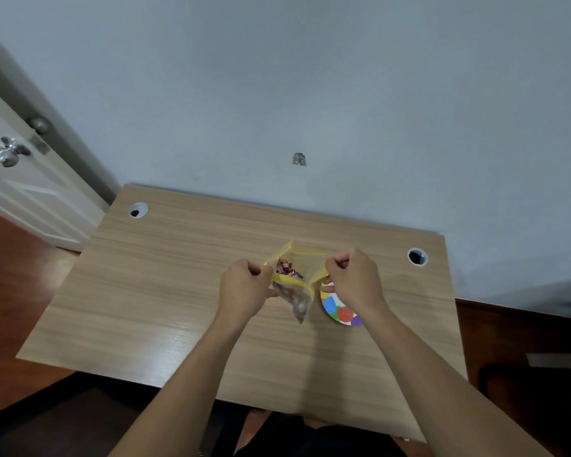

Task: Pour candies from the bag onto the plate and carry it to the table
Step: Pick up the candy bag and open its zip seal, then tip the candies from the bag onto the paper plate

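Fingers of left hand and right hand pinch the bag mouth apart above the plate.

A light wood-grain desk stood against the wall, with a round cable hole near each far corner. On it lay a plate with coloured dots, just under the right hand and partly hidden by it.

No text, label, brand, number or sign could be read anywhere; the print on the candy wrappers inside the bag was too blurred to make out
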Demonstrator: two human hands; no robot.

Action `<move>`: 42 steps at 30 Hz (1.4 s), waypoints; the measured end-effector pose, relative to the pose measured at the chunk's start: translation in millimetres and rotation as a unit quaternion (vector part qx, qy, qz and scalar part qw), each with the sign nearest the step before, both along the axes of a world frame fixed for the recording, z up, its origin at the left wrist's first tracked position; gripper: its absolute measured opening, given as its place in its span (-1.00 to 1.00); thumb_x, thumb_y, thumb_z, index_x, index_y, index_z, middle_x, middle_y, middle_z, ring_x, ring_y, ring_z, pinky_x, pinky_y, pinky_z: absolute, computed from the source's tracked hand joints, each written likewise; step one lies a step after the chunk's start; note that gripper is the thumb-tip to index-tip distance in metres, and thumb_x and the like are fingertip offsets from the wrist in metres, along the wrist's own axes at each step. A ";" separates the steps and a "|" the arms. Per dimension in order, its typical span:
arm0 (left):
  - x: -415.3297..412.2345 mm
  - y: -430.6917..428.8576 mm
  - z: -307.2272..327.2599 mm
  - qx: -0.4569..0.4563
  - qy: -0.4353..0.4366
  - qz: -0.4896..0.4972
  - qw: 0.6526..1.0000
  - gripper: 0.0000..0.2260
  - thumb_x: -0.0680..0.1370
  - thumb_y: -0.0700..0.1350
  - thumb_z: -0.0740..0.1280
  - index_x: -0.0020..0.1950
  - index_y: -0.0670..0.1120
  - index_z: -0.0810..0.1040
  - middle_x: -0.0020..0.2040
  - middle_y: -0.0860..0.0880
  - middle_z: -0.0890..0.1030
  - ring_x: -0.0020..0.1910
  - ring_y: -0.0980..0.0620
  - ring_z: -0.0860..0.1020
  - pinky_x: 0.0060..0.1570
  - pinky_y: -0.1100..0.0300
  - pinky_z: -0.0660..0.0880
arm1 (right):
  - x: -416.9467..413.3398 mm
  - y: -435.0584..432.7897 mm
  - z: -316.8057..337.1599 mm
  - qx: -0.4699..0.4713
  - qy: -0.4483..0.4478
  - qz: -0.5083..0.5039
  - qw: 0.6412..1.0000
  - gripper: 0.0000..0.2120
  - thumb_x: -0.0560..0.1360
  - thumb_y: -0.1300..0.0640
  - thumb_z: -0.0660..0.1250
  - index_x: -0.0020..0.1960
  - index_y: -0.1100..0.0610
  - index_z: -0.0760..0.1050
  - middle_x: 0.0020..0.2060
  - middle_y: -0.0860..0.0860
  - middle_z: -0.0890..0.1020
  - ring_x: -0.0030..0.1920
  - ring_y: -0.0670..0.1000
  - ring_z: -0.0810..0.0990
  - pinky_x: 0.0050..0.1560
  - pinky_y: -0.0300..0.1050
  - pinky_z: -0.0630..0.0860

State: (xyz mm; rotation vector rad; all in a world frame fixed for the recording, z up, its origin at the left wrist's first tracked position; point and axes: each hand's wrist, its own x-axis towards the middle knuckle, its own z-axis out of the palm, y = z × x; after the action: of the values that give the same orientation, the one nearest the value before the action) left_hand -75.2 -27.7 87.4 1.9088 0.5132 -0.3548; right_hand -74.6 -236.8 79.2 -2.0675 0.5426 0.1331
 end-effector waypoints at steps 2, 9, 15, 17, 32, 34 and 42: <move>2.9 8.4 4.4 0.057 0.014 -0.026 0.998 -0.85 0.57 -0.09 0.41 -0.15 -0.14 0.60 -0.13 -0.16 0.78 -0.29 -0.11 0.81 -0.15 -0.09 0.73 | 4.1 -17.0 3.3 -0.030 -0.003 0.006 1.000 -0.84 0.62 0.18 0.37 -0.01 0.28 0.61 -0.16 0.15 0.75 -0.32 0.05 0.80 -0.50 -0.22 0.62; 3.3 15.1 -4.5 0.096 0.037 -0.164 0.981 -0.74 0.56 0.04 0.42 0.16 -0.07 0.58 0.03 -0.09 0.71 -0.11 -0.16 0.77 -0.02 -0.08 0.73 | 8.9 -38.2 17.1 -0.176 -0.045 0.117 0.976 -0.85 0.66 0.06 0.40 -0.03 0.11 0.53 -0.17 -0.03 0.69 -0.36 0.04 0.74 -0.20 0.11 0.68; 13.6 22.6 -17.3 0.110 0.059 -0.352 0.928 -0.16 0.48 0.34 0.49 0.65 0.04 0.29 0.44 -0.04 0.50 0.36 -0.08 0.59 0.31 0.05 0.54 | 5.7 -46.4 31.4 -0.172 -0.075 0.188 0.964 -0.89 0.60 0.07 0.48 -0.02 0.10 0.62 -0.15 -0.01 0.73 -0.30 0.00 0.65 -0.07 0.09 0.68; 19.0 20.4 -27.8 0.158 0.024 -0.383 0.910 -0.27 0.56 0.08 0.55 0.65 0.03 0.32 0.49 -0.07 0.48 0.37 -0.12 0.57 0.30 0.07 0.54 | 1.5 -52.0 37.5 -0.183 -0.093 0.209 0.956 -0.89 0.59 0.05 0.50 -0.02 0.09 0.64 -0.14 -0.04 0.73 -0.27 -0.04 0.64 -0.05 0.09 0.66; 3.9 -69.8 -69.9 -0.070 -0.165 -0.329 0.927 -0.74 0.72 -0.24 0.31 0.17 -0.04 0.79 0.21 0.11 0.74 0.15 0.12 0.68 0.16 0.19 0.57 | -14.7 -110.5 46.7 0.050 -0.044 0.102 0.993 -0.72 0.63 -0.18 0.42 0.03 0.00 0.76 -0.07 -0.09 0.81 -0.12 -0.20 0.70 0.01 -0.25 0.56; 0.1 -75.1 -73.9 -0.102 -0.132 -0.304 0.938 -0.73 0.74 -0.24 0.27 0.18 -0.06 0.78 0.16 0.13 0.71 0.10 0.06 0.65 0.09 0.17 0.57 | -21.7 -116.5 31.8 0.138 -0.015 0.040 0.990 -0.51 0.69 -0.30 0.20 0.13 0.01 0.77 0.04 -0.08 0.81 0.06 -0.13 0.75 0.10 -0.18 0.59; -3.6 -102.9 -91.2 -0.079 -0.050 -0.262 0.961 -0.71 0.78 -0.22 0.18 0.31 -0.26 0.67 0.04 -0.13 0.70 -0.09 0.21 0.61 -0.10 0.50 0.48 | -61.9 -113.6 -49.4 0.395 0.099 -0.072 0.911 -0.13 0.57 -0.55 -0.12 0.31 0.01 0.68 0.30 0.08 0.75 0.38 0.12 0.68 0.45 0.16 0.51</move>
State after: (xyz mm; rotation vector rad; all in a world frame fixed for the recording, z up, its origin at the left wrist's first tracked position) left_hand -78.9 -130.6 -3.8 1.8728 -0.0985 -0.6157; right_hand -136.4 -350.4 29.9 -1.2243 0.6326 0.4083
